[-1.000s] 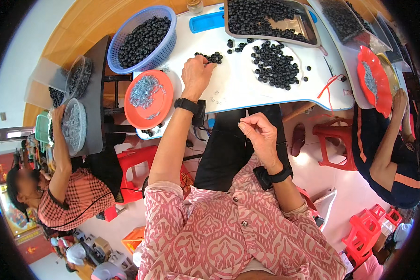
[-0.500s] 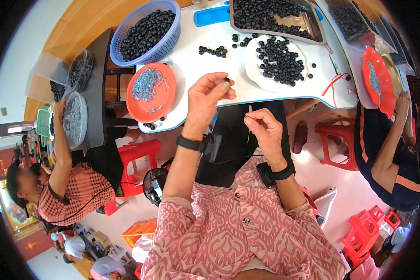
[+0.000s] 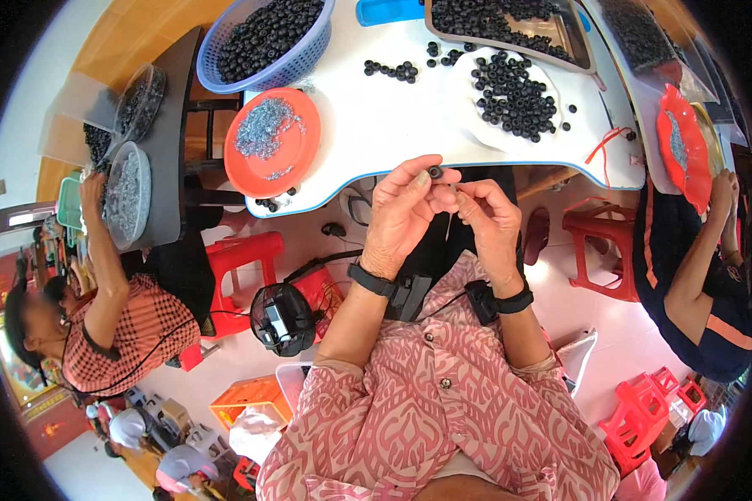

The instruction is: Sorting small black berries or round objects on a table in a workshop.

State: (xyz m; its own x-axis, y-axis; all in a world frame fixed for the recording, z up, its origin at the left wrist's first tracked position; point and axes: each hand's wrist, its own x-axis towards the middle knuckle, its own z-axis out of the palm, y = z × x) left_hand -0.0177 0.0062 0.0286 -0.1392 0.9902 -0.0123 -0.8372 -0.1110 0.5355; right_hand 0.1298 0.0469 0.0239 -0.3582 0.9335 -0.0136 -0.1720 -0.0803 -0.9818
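Just off the table's near edge, my two hands are together. My left hand (image 3: 399, 213) pinches a black bead (image 3: 434, 172) between thumb and fingertip. Close against it, my right hand (image 3: 491, 227) is closed in a pinch; a thin pale strand seems to hang from its fingertips, though it is too fine to make out well. Beyond my hands, black beads (image 3: 518, 104) lie in a white scalloped plate (image 3: 468, 117). To the left, an orange-red plate (image 3: 305, 154) carries small clear bluish pieces (image 3: 263, 125).
A blue basket (image 3: 322, 50) and a metal tray (image 3: 581, 42) hold many black beads on the white table (image 3: 384, 125). Loose beads (image 3: 391, 70) lie between. A red string (image 3: 602, 144) lies at the right edge. People sit left and right; a black fan (image 3: 282, 319) is near my left arm.
My left hand has come down and right, off the table, bringing the bead to my right hand. My right hand has moved slightly up. The view has shifted a little.
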